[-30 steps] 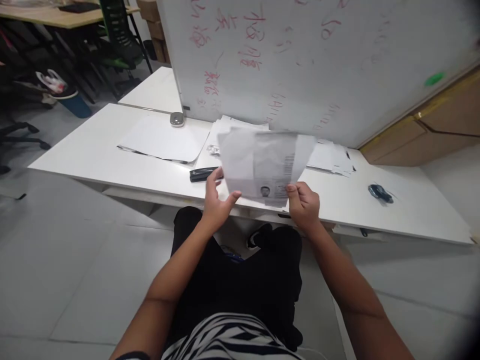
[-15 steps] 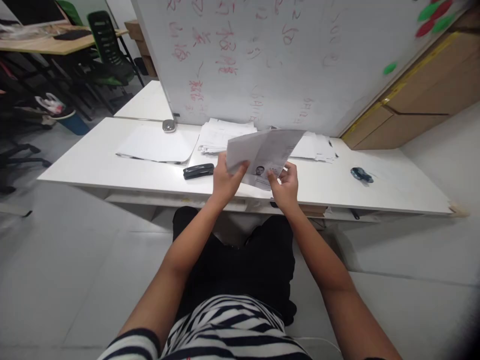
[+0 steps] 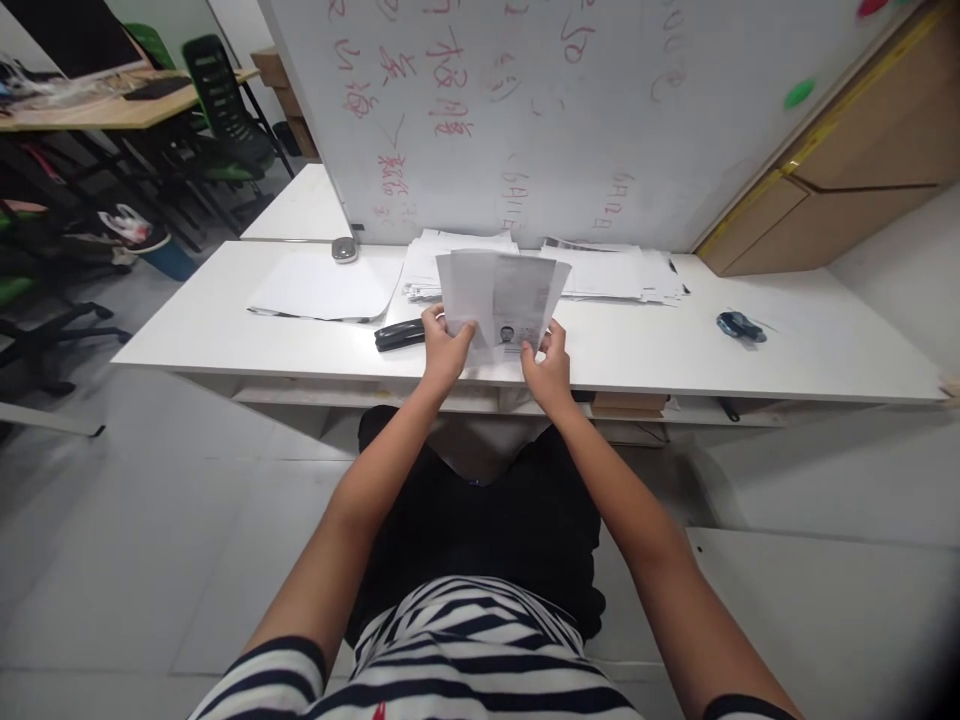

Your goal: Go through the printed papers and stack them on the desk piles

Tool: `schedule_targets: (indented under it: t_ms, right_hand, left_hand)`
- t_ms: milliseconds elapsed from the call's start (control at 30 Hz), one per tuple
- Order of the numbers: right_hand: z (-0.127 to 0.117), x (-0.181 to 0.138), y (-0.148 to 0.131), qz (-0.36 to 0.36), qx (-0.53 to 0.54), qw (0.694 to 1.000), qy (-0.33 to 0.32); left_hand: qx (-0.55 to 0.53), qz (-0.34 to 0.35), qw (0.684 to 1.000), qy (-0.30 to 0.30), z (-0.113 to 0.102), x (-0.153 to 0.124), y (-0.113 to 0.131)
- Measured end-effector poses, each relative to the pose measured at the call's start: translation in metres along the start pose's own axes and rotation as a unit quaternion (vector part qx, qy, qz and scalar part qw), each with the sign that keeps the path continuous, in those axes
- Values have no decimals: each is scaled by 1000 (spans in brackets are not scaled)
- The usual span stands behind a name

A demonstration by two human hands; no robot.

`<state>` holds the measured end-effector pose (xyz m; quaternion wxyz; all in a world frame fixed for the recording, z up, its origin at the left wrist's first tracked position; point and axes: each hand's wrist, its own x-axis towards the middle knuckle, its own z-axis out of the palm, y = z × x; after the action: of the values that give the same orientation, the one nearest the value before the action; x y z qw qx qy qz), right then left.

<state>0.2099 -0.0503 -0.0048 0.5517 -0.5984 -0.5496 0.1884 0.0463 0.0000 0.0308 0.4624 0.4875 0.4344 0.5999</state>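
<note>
Held papers at white desk, red-lettered whiteboard behind, grey floor

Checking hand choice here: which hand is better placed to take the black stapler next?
Probably the left hand: it is next to the black stapler, while the right hand is farther off, across the held sheets. Both grip them, so either would need freeing.

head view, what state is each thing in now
held sheets: raised, edges misaligned
left hand: gripping held sheets' left side
right hand: gripping their lower right
black stapler: lying down, partly hidden
left papers: lying flat
middle papers: unevenly piled
right papers: unevenly spread
whiteboard: written on in red
monitor: screen dark
</note>
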Motion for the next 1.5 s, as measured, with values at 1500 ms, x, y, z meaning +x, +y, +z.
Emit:
schedule_targets:
  t_ms: [1500]
  right_hand:
    - [-27, -87, 18, 330, 294, 897, 3]
  left_hand:
    - [-180, -293, 938, -41, -7, -128, -40]
